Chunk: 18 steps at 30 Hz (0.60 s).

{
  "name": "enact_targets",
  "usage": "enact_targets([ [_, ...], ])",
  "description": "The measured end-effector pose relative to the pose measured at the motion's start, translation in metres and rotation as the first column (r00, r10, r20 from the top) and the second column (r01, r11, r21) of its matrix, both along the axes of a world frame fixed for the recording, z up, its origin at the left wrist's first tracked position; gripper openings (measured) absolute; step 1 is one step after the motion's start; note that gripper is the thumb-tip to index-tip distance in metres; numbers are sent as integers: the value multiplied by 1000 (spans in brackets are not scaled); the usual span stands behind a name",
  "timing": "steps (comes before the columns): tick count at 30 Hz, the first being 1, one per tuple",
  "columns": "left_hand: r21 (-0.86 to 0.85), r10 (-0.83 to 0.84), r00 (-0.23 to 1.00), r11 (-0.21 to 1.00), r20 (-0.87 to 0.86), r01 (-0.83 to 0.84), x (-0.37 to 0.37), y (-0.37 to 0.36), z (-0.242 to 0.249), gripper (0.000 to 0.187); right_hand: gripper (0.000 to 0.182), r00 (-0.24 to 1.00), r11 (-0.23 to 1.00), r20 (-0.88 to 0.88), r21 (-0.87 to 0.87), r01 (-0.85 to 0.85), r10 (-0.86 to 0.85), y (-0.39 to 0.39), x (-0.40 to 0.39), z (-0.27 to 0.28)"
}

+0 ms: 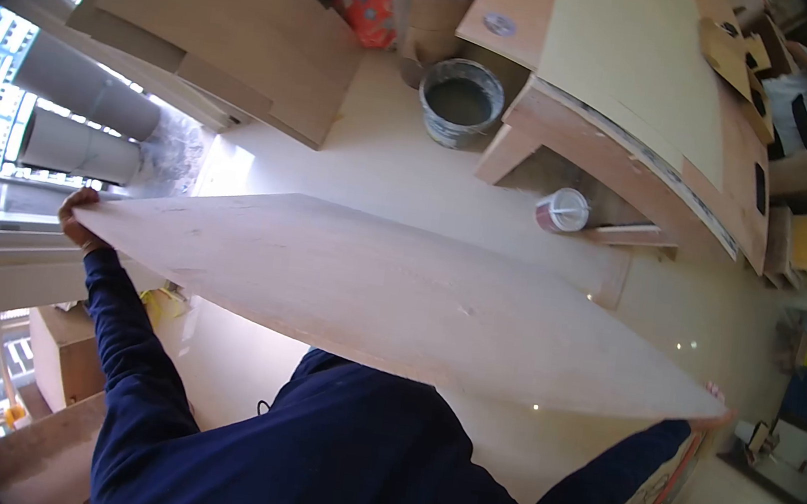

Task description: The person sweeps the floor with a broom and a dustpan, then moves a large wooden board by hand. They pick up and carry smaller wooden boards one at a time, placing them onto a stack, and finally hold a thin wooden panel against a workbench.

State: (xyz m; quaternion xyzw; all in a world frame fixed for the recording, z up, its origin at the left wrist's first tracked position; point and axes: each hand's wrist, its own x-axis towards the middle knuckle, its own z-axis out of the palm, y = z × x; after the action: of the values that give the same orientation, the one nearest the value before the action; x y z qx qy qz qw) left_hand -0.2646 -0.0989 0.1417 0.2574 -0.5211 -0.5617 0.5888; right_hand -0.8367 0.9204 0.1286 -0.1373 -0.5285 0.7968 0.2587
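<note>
A wide, pale wooden board [398, 297] spans the view in front of my body, held up off the floor. My left hand [80, 217] grips its left end, with fingers curled over the edge. At the far right end, my right hand [712, 411] is closed on the board's other corner; most of those fingers are hidden or small in view. Both arms are stretched wide in dark blue sleeves.
A workbench [637, 69] with a pale top stands ahead right, with a bucket [460, 103] and a paint can [562, 211] on the floor [364, 167] near it. Large sheets [240, 20] lean ahead left. Rolls [84, 144] lie by the window. A wooden box [68, 357] stands at left.
</note>
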Motion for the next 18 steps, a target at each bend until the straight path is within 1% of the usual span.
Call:
enact_targets([
  [1,76,-32,999,997,-34,35,-11,4,8,20,46,986,986,57,73,150,-154,9,2,-5],
  [3,174,-2,999,985,-41,9,-34,9,19,22,44,984,984,81,98,148,-156,-4,19,4],
  [4,203,55,996,978,-75,-38,-43,8,18,20,45,984,988,114,90,124,-134,-24,32,18],
  [5,217,40,993,976,-108,-15,-46,0,15,21,47,983,991,146,82,103,-114,-35,41,24],
  [6,205,50,995,978,-85,-32,-55,-8,13,21,52,978,988,174,116,100,-119,-24,39,19],
  [7,193,14,996,981,-92,4,-63,-18,13,21,52,978,989,175,114,94,-113,-14,37,15],
  [8,175,-20,995,984,-94,36,-72,-28,10,19,57,979,985,158,134,110,-130,-1,33,7],
  [9,192,5,995,981,-101,15,-86,-32,13,18,62,979,980,137,152,130,-151,4,31,2],
  [10,171,-22,995,985,-100,39,-96,-41,10,19,62,980,981,133,147,130,-150,1,29,4],
  [11,250,70,991,968,-115,-39,-124,-24,26,21,60,974,983,167,129,133,-154,-2,27,7],
  [12,265,13,992,964,-122,20,-134,-32,28,22,57,966,984,202,112,139,-160,-7,28,12],
  [13,281,-42,990,957,-132,78,-143,-44,28,24,57,966,983,200,114,142,-162,-14,27,20],
  [14,277,-130,979,946,-158,171,-143,-71,18,24,63,921,971,340,200,128,-191,-41,28,39],
  [15,274,-219,959,925,-179,262,-140,-96,6,24,71,850,953,474,285,101,-232,-65,32,54],
  [16,282,-82,993,954,-86,104,-158,-85,15,24,71,846,952,479,290,101,-236,-82,33,64],
  [17,297,-46,993,952,-105,76,-167,-88,16,21,80,869,937,446,346,52,-214,-99,33,71],
  [18,275,14,997,961,-80,9,-180,-86,20,20,92,889,917,418,400,6,-189,-118,37,71],
])
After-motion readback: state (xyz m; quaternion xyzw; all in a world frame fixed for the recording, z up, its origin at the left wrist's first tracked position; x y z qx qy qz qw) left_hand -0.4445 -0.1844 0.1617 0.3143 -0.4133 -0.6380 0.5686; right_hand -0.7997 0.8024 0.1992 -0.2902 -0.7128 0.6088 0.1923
